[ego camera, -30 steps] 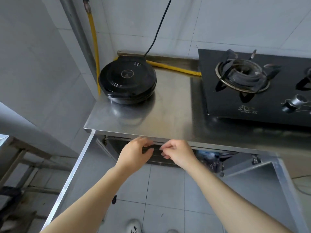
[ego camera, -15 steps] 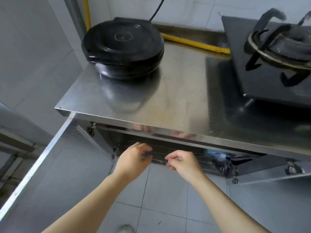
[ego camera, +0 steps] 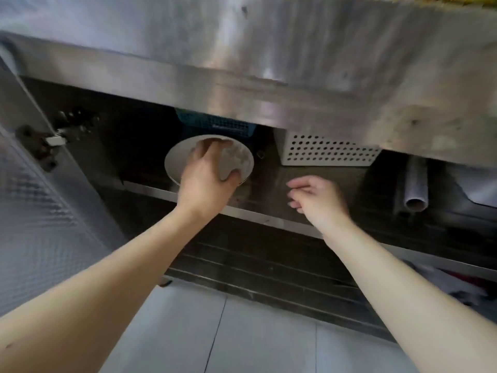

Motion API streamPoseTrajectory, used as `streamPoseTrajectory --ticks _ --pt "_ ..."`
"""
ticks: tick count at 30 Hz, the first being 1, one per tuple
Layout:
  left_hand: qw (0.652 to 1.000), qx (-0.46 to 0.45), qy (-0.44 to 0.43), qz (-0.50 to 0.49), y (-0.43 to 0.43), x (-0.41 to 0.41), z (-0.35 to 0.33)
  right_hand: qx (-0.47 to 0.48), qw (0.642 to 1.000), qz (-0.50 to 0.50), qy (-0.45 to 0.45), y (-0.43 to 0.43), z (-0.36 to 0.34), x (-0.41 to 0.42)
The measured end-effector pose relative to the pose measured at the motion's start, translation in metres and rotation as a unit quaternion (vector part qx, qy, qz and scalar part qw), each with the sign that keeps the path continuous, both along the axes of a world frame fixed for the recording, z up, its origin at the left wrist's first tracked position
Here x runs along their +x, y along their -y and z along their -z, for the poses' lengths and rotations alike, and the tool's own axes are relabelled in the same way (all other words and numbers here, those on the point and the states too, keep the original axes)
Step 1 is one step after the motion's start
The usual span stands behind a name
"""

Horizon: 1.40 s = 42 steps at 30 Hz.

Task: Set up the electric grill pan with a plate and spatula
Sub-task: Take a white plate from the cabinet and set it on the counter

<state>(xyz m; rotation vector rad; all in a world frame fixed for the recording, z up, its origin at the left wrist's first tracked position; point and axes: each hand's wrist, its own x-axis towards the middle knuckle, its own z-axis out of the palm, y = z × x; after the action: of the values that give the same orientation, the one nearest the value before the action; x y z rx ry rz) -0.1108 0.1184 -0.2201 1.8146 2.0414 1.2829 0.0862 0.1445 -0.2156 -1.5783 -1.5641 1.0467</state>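
Your left hand (ego camera: 207, 181) grips the plate (ego camera: 176, 162) on the cabinet shelf (ego camera: 269, 219) beneath the steel counter (ego camera: 269, 63). Its fingers hook over the far rim and the thumb clamps the near edge, likely to tip the plate up and draw it out under the low lip. Your right hand (ego camera: 317, 200) hovers nearby, fingers loosely spread and holding nothing, probably ready to steady it. A blue basket (ego camera: 217, 125) sits just behind the plate. The grill pan and spatula are out of view.

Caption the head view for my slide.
Left hand grips a plate inside the cabinet; right hand hovers open.
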Motion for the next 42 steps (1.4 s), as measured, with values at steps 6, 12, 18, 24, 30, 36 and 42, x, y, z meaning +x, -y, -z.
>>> streamPoseTrajectory --ticks 6,12,18,24,30,36,42 --pt "0.989 0.036 -0.032 -0.138 -0.037 -0.045 0.033 0.038 0.996 -0.026 -0.076 -0.041 0.032 -0.035" --pt "0.966 -0.068 0.198 -0.150 -0.058 -0.077 0.040 -0.033 0.994 -0.033 -0.102 -0.057 0.033 -0.066" --pt "0.954 -0.112 0.241 -0.135 -0.072 -0.093 0.041 -0.074 0.990 -0.047 -0.109 -0.067 0.028 -0.083" --pt "0.951 -0.112 0.261 -0.121 -0.072 -0.092 0.043 -0.072 0.993 -0.037 -0.089 -0.067 0.033 -0.088" --pt "0.956 -0.082 0.244 -0.143 -0.069 -0.096 0.045 -0.010 0.997 -0.032 -0.066 -0.068 0.028 -0.083" --pt "0.952 -0.067 0.250 -0.164 -0.042 -0.090 0.052 0.042 0.998 -0.016 -0.038 -0.057 0.024 -0.086" --pt "0.927 -0.182 0.240 -0.222 0.018 -0.085 0.014 -0.034 0.999 -0.024 -0.027 -0.015 -0.016 -0.095"
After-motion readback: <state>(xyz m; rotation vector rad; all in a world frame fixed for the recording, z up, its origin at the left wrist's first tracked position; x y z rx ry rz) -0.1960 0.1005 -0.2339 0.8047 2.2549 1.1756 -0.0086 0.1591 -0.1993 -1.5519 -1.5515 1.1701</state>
